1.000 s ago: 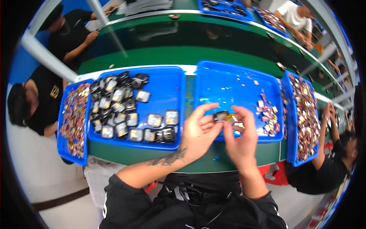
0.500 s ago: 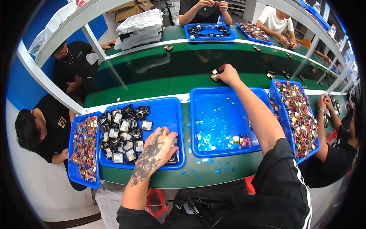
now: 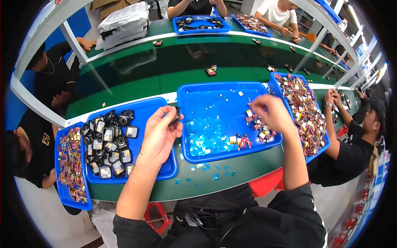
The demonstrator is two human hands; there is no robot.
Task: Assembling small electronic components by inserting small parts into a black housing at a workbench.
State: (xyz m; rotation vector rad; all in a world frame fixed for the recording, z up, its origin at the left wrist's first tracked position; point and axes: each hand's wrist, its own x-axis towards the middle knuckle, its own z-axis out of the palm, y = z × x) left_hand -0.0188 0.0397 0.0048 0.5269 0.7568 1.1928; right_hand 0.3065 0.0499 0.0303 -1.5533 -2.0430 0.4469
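**Small black part in hand, trays of pieces still to go**

A worker's left hand (image 3: 159,134) pinches a small black part (image 3: 177,115) between thumb and fingertips, its grip closed narrowly on the piece just above the gap between two blue trays. The right hand (image 3: 271,113) hovers over a cluster of little coloured pieces (image 3: 258,126) at the right side of the middle blue tray (image 3: 219,155), fingers curled down toward them; whether that grip already holds one cannot be told. The left blue tray (image 3: 157,171) carries a crowd of black and silver units (image 3: 106,142), while a further tray on the right (image 3: 318,151) is heaped with coloured pieces, and a narrow tray at the far left (image 3: 66,198) holds more of the same. Judging by these stocks, the work looks far from finished: one part is in hand and many lie waiting. Bits of blue film (image 3: 206,175) dot the green desk (image 3: 215,184). Beyond, a single unit (image 3: 211,70) sits on the green belt, and other people work on both sides.
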